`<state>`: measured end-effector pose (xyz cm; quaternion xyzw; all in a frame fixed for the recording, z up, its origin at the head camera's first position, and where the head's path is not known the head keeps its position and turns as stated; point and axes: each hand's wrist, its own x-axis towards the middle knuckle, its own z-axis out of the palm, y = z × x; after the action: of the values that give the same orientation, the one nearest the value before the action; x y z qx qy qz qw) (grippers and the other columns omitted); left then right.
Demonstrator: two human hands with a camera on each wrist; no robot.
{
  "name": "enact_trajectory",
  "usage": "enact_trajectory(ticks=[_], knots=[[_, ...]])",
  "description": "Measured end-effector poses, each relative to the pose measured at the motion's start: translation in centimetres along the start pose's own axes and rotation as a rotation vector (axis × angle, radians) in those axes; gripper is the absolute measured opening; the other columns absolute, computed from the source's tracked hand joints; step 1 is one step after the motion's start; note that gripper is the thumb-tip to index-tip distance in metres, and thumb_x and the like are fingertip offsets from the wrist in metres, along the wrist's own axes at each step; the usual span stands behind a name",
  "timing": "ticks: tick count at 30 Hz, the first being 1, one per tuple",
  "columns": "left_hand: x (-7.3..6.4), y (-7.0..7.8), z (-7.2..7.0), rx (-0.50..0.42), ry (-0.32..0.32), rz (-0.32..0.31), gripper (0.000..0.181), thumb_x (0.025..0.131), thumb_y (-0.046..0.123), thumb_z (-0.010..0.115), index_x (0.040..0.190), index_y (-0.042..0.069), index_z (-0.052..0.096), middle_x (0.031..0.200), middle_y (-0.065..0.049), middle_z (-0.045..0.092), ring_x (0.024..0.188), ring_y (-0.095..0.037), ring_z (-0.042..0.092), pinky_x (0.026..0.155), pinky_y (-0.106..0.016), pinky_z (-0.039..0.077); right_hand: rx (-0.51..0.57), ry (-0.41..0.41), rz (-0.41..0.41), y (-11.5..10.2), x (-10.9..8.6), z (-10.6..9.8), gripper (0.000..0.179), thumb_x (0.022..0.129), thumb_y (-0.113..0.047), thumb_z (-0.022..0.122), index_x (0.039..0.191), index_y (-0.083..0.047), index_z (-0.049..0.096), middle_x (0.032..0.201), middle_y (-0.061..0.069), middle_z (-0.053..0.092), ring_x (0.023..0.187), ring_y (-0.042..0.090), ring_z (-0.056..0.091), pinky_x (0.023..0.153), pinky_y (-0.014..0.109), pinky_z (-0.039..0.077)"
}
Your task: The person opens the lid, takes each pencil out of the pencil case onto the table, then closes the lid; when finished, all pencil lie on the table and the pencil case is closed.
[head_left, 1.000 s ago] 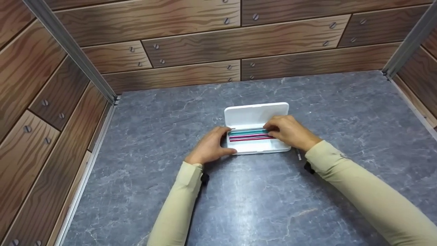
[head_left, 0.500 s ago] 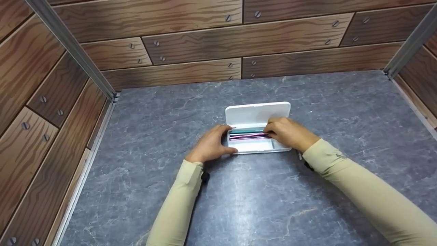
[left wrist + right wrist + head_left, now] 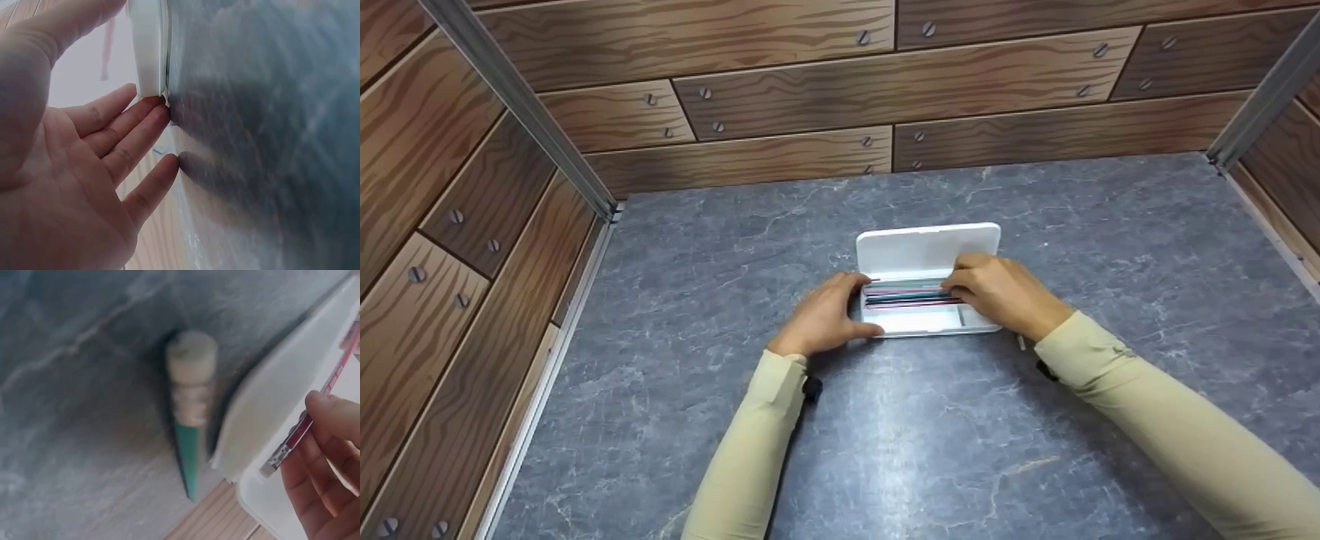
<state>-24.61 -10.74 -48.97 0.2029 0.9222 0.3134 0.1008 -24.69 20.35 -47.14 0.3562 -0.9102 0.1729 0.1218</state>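
Note:
A white pencil case (image 3: pixel 911 321) lies on the table with its lid (image 3: pixel 928 251) raised at the back. Several coloured pencils (image 3: pixel 907 295) lie lengthwise inside it. My left hand (image 3: pixel 829 315) holds the case's left end, thumb at the front edge and index finger at the back. In the left wrist view its fingertips (image 3: pixel 160 104) touch the case's edge. My right hand (image 3: pixel 997 292), over the case's right part, pinches a dark red pencil (image 3: pixel 293 436) between thumb and fingers. The pencil's eraser end shows in the right wrist view.
A green pencil with a pale eraser (image 3: pixel 191 382) lies on the table beside the case; its end (image 3: pixel 1021 342) peeks out near my right wrist. Grey marbled tabletop (image 3: pixel 930 450) surrounds the case. Wood-patterned walls (image 3: pixel 780 90) stand behind and at both sides.
My right hand has shifted slightly right and the pencils under it have changed their arrangement, baring a divider in the case's front part. The left hand stays at the case's end.

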Motion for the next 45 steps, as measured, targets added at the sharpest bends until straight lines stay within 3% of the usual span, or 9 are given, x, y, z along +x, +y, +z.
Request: enact_trajectory(ticks=[7,10,14,18,24,31,34,39,45], knots=[[0.1,0.0,0.0,0.007,0.007,-0.008,0.082,0.089,0.038,0.097,0.156,0.009,0.058,0.158,-0.012,0.064,0.151,-0.03,0.059,0.13,-0.051,0.044,0.152,0.2,0.229,-0.5,-0.4,-3.2,0.019,0.093,0.009,0.082,0.111,0.003,0.084,0.1,0.02,0.083,0.087,0.037,0.081,0.079,0.051,0.068],[0.1,-0.1,0.0,0.009,0.01,-0.007,0.082,0.089,0.038,0.097,0.155,0.009,0.059,0.157,-0.012,0.065,0.15,-0.03,0.06,0.13,-0.051,0.045,0.198,0.266,0.381,-0.3,-0.7,-4.8,0.02,0.093,0.006,0.082,0.113,0.005,0.084,0.101,0.024,0.084,0.087,0.04,0.082,0.077,0.024,0.064],[0.1,0.0,0.1,0.011,0.011,-0.003,0.082,0.089,0.037,0.098,0.155,0.008,0.059,0.155,-0.012,0.065,0.148,-0.03,0.061,0.129,-0.05,0.046,0.217,0.279,0.553,0.4,-1.5,-6.3,0.023,0.095,-0.002,0.083,0.117,0.004,0.084,0.1,0.025,0.084,0.073,0.007,0.074,0.067,0.001,0.04],[0.1,0.1,0.1,0.012,0.009,-0.003,0.081,0.089,0.038,0.098,0.154,0.008,0.06,0.155,-0.012,0.065,0.148,-0.03,0.061,0.129,-0.05,0.046,0.21,0.251,0.655,1.3,-2.8,-6.3,0.029,0.094,-0.005,0.082,0.121,0.004,0.083,0.098,0.023,0.084,0.061,-0.019,0.053,0.062,0.006,0.04],[0.1,0.2,0.1,0.008,0.003,-0.01,0.08,0.089,0.038,0.097,0.154,0.009,0.06,0.156,-0.011,0.065,0.148,-0.03,0.06,0.129,-0.05,0.046,0.201,0.131,0.7,1.9,-4.4,-4.9,0.037,0.09,-0.005,0.085,0.125,0.004,0.081,0.095,0.021,0.085,0.064,-0.003,0.061,0.067,0.019,0.043],[0.0,0.1,0.1,-0.002,0.0,-0.018,0.081,0.091,0.039,0.096,0.157,0.01,0.059,0.155,-0.01,0.066,0.146,-0.029,0.062,0.126,-0.05,0.048,0.259,-0.03,0.735,2.0,-5.3,-3.6,0.042,0.091,-0.006,0.085,0.13,0.008,0.078,0.1,0.025,0.084,0.065,0.005,0.069,0.059,0.022,0.049],[0.0,0.1,0.1,-0.002,0.0,-0.018,0.08,0.091,0.039,0.096,0.156,0.009,0.059,0.155,-0.011,0.065,0.147,-0.029,0.061,0.128,-0.05,0.047,0.232,-0.042,0.72,2.0,-5.5,-3.0,0.04,0.09,-0.007,0.086,0.126,0.009,0.079,0.1,0.026,0.084,0.072,0.018,0.076,0.065,0.03,0.055],[0.1,0.1,0.1,-0.002,-0.001,-0.016,0.081,0.091,0.039,0.096,0.156,0.009,0.059,0.156,-0.011,0.065,0.147,-0.029,0.061,0.128,-0.049,0.047,0.174,-0.017,0.673,1.9,-5.7,-2.4,0.035,0.088,-0.006,0.085,0.12,0.008,0.082,0.102,0.027,0.084,0.095,0.045,0.081,0.085,0.059,0.062],[0.1,0.1,0.1,-0.003,0.0,-0.02,0.08,0.091,0.039,0.096,0.156,0.01,0.06,0.155,-0.01,0.065,0.147,-0.029,0.061,0.128,-0.049,0.047,0.157,0.0,0.657,1.8,-5.8,-2.1,0.033,0.088,-0.005,0.084,0.118,0.008,0.082,0.1,0.027,0.083,0.096,0.049,0.079,0.086,0.065,0.059]])
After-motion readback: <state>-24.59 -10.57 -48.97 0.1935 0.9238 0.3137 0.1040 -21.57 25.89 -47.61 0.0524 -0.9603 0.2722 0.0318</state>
